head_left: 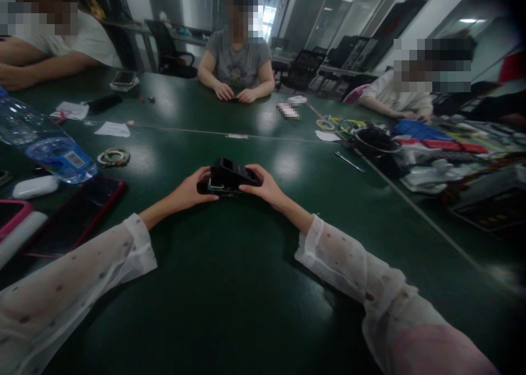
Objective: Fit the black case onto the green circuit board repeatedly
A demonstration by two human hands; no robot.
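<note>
In the middle of the head view, a black plastic housing is held between my two hands, a little above the green table. A strip of green circuit board and a silvery connector show along its near lower edge. My left hand wraps the left end, thumb low in front and fingers behind. On the opposite end my right hand is closed, with its thumb along the near side. The far side of the housing and most of my fingertips are hidden.
At left lie a water bottle, a red-edged phone, a white case and a bracelet. A wrench lies right, before piled cables and parts. Several people sit around the green table.
</note>
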